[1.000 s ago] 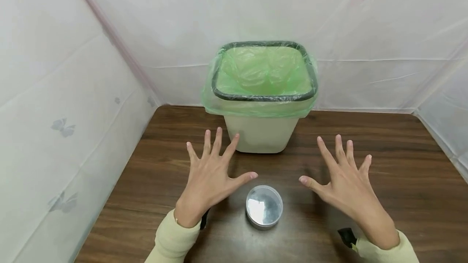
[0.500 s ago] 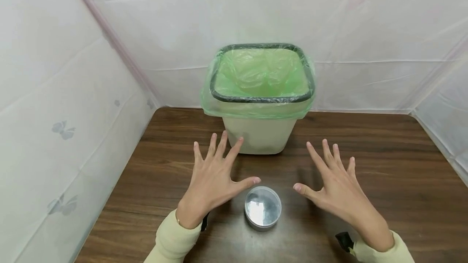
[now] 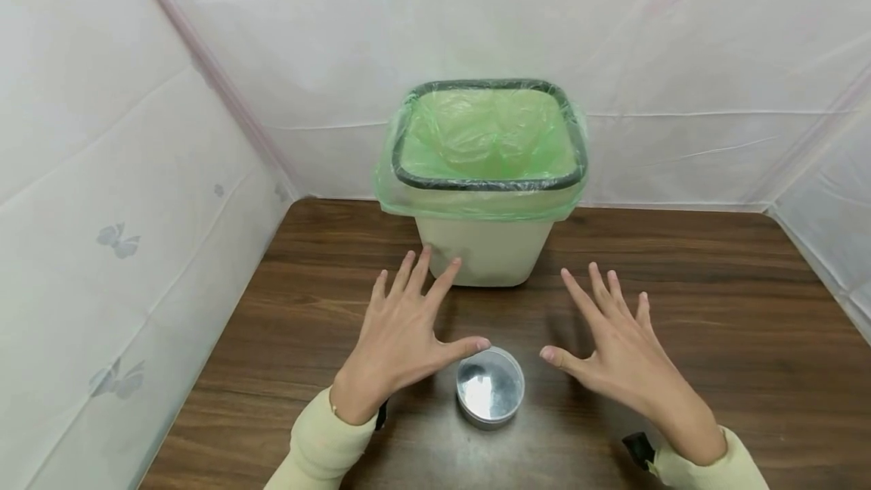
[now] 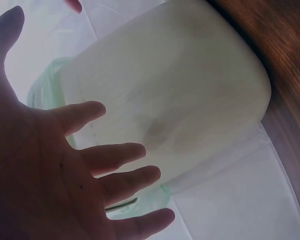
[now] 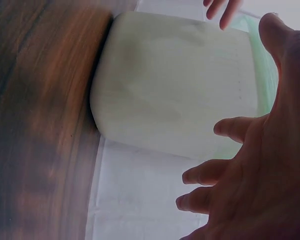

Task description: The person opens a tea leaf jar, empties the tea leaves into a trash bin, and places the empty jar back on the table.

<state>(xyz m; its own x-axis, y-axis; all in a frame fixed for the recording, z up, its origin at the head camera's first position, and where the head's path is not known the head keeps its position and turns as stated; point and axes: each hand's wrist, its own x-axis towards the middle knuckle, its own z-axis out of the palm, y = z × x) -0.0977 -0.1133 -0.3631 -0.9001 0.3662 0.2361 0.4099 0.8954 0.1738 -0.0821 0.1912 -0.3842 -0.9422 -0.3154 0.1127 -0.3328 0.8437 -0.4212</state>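
Head view: glossy-topped round container [image 3: 490, 388] near splayed fingers [image 3: 445, 282].

Dark brown wood-grain worktop [image 3: 762, 308], rounded back corners, soft sheen near front. Whitish creased sheeting walls: back [image 3: 490, 13], left [image 3: 109, 150], right [image 3: 840, 210]. Grey bow-like prints [image 3: 119, 240] left; pinkish strip [image 3: 193, 55] along back-left corner.

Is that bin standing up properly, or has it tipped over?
Upright: the bin stands with its base on the table, and its mouth, lined with a green bag, faces up.
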